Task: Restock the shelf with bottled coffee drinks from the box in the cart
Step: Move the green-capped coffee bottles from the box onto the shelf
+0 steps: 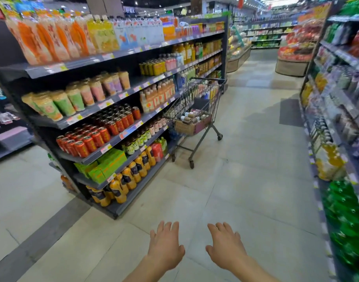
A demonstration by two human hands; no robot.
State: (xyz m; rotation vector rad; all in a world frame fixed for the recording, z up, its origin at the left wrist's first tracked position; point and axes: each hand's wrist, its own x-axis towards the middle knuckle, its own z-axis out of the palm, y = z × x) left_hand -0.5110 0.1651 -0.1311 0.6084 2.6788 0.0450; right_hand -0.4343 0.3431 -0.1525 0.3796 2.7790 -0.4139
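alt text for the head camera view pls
The left hand and right hand, both open and empty, reach forward over a supermarket aisle floor. Ahead, a cart beside the drinks shelf on the left holds a box of bottled coffee drinks.

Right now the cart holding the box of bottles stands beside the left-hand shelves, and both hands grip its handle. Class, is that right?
Not quite. The head view shows the cart, holding the box of bottles, beside the left-hand shelves, but the left hand and right hand are open, empty and well short of its handle.
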